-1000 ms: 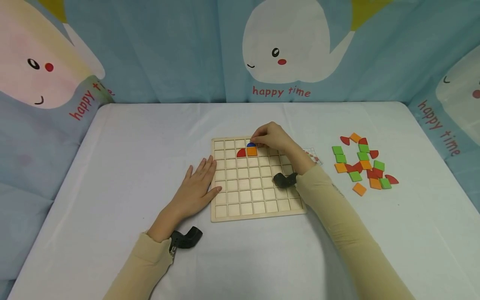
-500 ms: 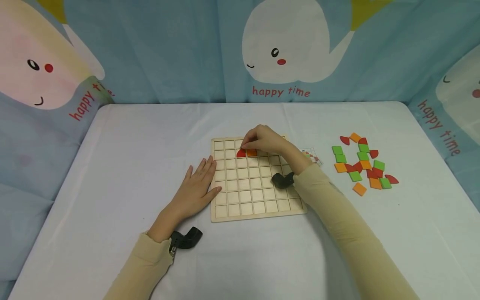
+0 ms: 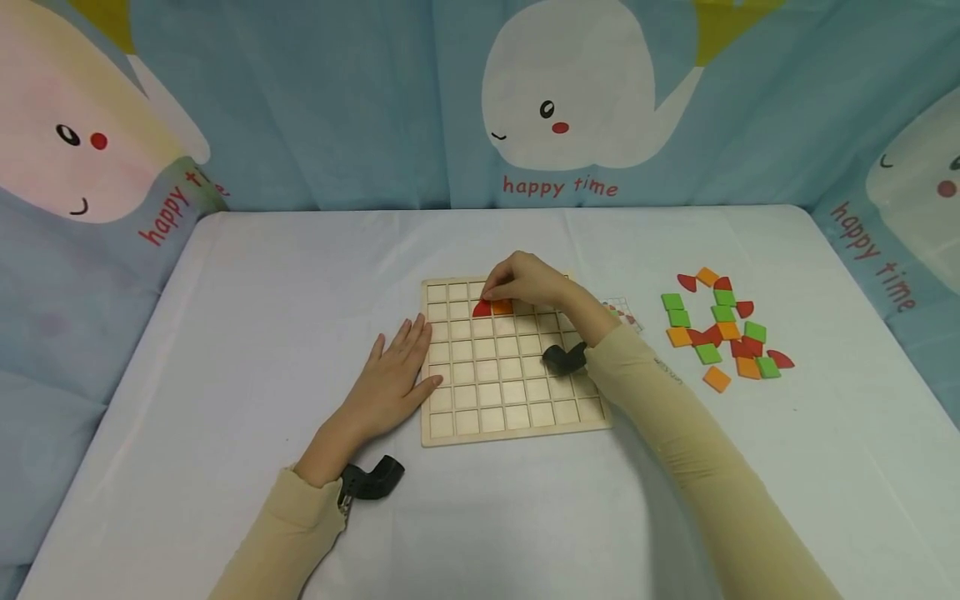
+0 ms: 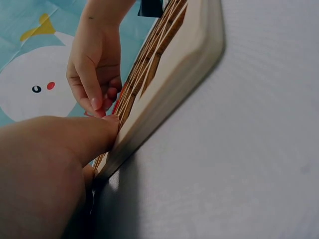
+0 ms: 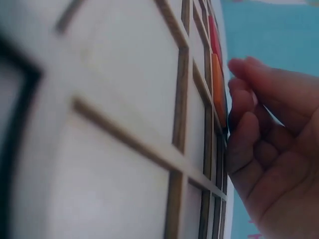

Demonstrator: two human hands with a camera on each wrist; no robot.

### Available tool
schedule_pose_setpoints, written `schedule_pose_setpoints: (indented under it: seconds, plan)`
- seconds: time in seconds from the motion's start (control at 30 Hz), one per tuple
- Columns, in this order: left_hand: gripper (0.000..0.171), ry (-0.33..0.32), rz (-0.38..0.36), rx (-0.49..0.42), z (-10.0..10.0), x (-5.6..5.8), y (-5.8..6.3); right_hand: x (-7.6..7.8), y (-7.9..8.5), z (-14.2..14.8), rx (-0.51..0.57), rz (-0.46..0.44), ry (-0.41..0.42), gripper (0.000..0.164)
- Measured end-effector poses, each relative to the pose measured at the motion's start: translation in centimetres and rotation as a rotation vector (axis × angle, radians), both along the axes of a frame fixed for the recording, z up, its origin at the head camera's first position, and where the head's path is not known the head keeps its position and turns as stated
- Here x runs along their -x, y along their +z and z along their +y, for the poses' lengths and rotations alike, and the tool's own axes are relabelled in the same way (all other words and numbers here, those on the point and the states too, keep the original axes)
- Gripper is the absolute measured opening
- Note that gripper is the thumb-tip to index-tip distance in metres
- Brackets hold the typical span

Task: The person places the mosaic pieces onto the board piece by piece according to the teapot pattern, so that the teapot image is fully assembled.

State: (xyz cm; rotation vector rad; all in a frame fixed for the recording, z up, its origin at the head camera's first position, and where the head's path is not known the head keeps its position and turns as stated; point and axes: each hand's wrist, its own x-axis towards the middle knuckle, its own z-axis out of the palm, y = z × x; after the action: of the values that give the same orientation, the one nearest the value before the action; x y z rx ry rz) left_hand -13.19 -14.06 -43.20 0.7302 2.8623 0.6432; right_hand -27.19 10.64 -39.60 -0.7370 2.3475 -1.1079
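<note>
On the desk (image 3: 465, 525), going by the head cam, there's a gridded wooden board (image 3: 491, 394) with a red piece (image 3: 482, 309) and an orange square (image 3: 503, 308) side by side near its far edge. The left hand (image 3: 393, 371) lies flat at the board's left edge, grip loose, fingers straight; the right hand (image 3: 529, 279) is bunched up right by those two pieces. Loose tiles (image 3: 723, 314) sit off to the right. Left wrist cam: thumb at the board's rim. Right wrist cam: fingertips close together near the orange square, can't tell if that grip's got anything.
</note>
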Motion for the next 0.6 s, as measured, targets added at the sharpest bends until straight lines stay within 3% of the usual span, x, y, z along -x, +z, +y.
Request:
schedule_pose_setpoints:
  seconds: [0.3,0.6]
  plan:
    - [0.072,-0.010,0.001,0.009,0.0,0.0,0.1,-1.5,1.2,2.5,0.183,-0.102,-0.136,0.019]
    - [0.073,-0.009,0.000,-0.002,-0.1,0.2,-0.4,-3.7,2.4,6.9,0.256,-0.074,-0.314,0.028]
